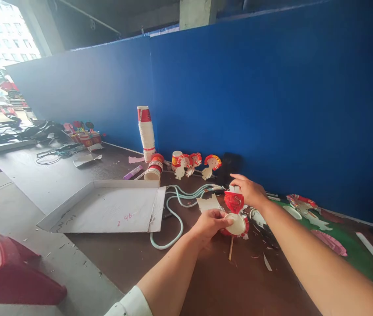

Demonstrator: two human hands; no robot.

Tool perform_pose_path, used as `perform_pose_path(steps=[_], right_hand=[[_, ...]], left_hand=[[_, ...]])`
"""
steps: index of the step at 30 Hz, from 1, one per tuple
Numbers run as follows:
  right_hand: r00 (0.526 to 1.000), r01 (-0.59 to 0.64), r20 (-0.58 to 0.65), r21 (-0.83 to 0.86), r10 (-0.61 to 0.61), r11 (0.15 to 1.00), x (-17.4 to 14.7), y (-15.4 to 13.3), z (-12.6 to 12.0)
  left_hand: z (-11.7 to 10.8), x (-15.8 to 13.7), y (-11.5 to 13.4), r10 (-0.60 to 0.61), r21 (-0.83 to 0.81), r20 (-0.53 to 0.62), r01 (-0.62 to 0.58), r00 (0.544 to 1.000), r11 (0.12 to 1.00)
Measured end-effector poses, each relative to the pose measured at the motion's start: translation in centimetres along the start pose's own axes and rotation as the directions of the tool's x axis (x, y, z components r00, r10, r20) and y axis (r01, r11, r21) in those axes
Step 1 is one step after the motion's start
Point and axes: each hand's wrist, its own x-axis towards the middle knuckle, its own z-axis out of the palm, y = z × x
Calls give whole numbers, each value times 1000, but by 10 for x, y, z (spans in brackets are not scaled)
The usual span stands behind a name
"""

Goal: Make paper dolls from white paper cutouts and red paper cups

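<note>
Over the brown table, both hands hold a cut paper cup (pixel 234 202) with a red printed flap and a round, pale base facing up. My left hand (pixel 208 226) pinches the base rim, thumb on top. Higher up, my right hand (pixel 249 191) grips the white end of the flap, with one finger stuck out to the left. A thin wooden stick (pixel 231 248) shows just below the cup base. White paper scrap (pixel 210 203) lies behind my left hand. Finished-looking paper-cup figures (pixel 211 166) with fringed red and yellow rims lean near the blue wall.
An open white cardboard tray (pixel 120 210) lies left, beside a pale green cable (pixel 180 219). Behind stand a tall stack of paper cups (pixel 147 136) and a glue stick (pixel 133 172). A green mat (pixel 340 237) carries paper pieces at right. A red stool (pixel 8 267) stands lower left.
</note>
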Motion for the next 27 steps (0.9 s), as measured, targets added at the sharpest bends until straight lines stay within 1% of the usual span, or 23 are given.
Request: perform_pose_path(steps=[3,7,11,15,17,19,20,22,25,26,27], right_hand=[[1000,-6,22,-89,8,996,11,2,5],[999,-32,-2,-167,32,985,20,16,3],[999,-37,-19,-202,34,979,25,28,-4],[998,-55,-37,-205,48,977,23,28,-14],[996,-77,-59,-136,70,988,19,24,-19],[987,-144,-76,8,144,990,11,18,-22],[977,-193,-70,91,199,977,5,15,-23],[961,-266,-23,183,274,946,-10,7,-24],[951,-306,49,295,305,905,-41,-7,-19],[948,-314,63,354,312,881,-52,-11,-16],[939,-330,85,499,334,801,-63,-16,-12]], left_hand=[[0,1,0,-2,-20,18,2,1000,1000],[2,-2,2,-13,-25,25,13,1000,1000],[4,-4,4,-25,-19,21,25,999,1000],[3,-3,4,-26,-25,23,26,999,999],[3,-3,5,-24,-19,19,24,1000,1000],[3,-4,5,-20,-19,16,20,1000,1000],[3,-4,6,-19,-21,17,19,1000,1000],[4,-5,7,-17,-23,22,17,1000,1000],[5,-5,8,-8,-27,11,8,1000,1000],[5,-5,8,-3,-33,8,3,1000,999],[5,-5,7,2,-41,10,-2,1000,999]])
